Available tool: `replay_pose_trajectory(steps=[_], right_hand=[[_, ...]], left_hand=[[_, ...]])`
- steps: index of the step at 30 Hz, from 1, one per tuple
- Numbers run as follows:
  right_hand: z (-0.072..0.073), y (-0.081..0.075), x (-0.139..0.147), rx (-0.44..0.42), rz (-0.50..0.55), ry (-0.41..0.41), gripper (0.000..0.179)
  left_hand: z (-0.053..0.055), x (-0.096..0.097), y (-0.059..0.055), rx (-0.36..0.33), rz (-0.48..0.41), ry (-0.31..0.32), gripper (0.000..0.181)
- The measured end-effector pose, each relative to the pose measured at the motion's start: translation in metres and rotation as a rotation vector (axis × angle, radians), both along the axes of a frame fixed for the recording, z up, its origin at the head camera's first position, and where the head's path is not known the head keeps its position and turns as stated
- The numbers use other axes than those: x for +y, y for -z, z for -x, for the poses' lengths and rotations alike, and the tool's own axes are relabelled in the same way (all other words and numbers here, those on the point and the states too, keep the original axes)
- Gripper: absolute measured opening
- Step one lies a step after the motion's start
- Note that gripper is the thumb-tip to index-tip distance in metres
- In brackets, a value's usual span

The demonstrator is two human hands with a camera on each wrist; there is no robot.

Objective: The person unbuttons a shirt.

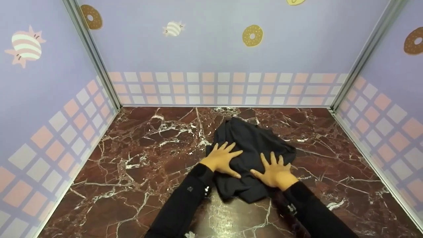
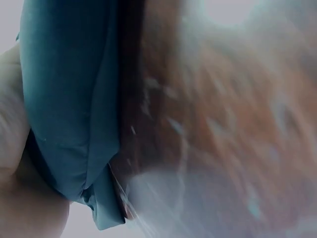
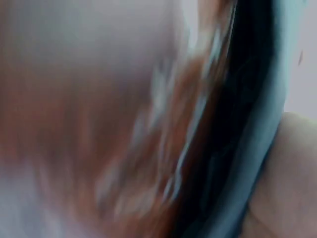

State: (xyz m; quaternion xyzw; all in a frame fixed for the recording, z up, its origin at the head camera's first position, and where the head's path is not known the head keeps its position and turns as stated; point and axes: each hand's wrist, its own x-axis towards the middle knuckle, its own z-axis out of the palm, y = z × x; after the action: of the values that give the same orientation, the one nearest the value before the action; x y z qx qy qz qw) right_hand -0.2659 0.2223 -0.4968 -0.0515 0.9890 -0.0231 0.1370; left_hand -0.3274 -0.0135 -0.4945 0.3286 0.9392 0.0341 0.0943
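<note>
A dark, crumpled piece of cloth (image 1: 248,142) lies bunched on the marbled tabletop, its exact kind unclear. On its left part rests my left hand (image 1: 222,160), fingers spread and straight. My right hand (image 1: 275,173) lies spread on the cloth's lower right side. In the left wrist view the cloth (image 2: 69,99) hangs in a fold beside part of the left hand (image 2: 25,198). The right wrist view is blurred; the cloth's edge (image 3: 247,163) runs next to the right hand (image 3: 287,183).
The reddish-brown marbled tabletop (image 1: 148,172) spreads around the cloth. A lilac back wall (image 1: 211,56) with printed doughnuts and checks stands behind it. Side walls, left (image 1: 49,92) and right (image 1: 390,89), meet it at metal corner posts (image 1: 96,56).
</note>
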Motion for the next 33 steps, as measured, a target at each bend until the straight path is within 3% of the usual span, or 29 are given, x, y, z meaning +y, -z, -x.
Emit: replay_pose_trajectory(steps=[5,8,13,18,26,33], right_hand=[[-0.018,-0.01,-0.026,-0.01,-0.123,-0.004,0.102],[-0.03,-0.014,-0.041,0.013,-0.201,-0.051,0.106],[-0.048,-0.021,-0.064,0.077,-0.268,-0.142,0.111],[-0.06,-0.02,-0.079,0.113,-0.322,-0.19,0.113],[-0.063,-0.01,-0.091,0.175,-0.47,-0.255,0.107],[-0.059,-0.013,-0.085,0.2,-0.435,-0.273,0.099]], left_hand=[[-0.001,-0.023,-0.003,-0.025,-0.049,0.088,0.105],[-0.003,-0.037,-0.005,-0.051,-0.061,0.124,0.105],[-0.004,-0.051,-0.014,-0.104,-0.011,0.15,0.105],[-0.007,-0.051,-0.024,-0.126,0.089,0.134,0.105],[-0.013,-0.043,-0.027,-0.115,0.174,0.096,0.106],[-0.015,-0.048,-0.024,-0.127,0.138,0.09,0.106]])
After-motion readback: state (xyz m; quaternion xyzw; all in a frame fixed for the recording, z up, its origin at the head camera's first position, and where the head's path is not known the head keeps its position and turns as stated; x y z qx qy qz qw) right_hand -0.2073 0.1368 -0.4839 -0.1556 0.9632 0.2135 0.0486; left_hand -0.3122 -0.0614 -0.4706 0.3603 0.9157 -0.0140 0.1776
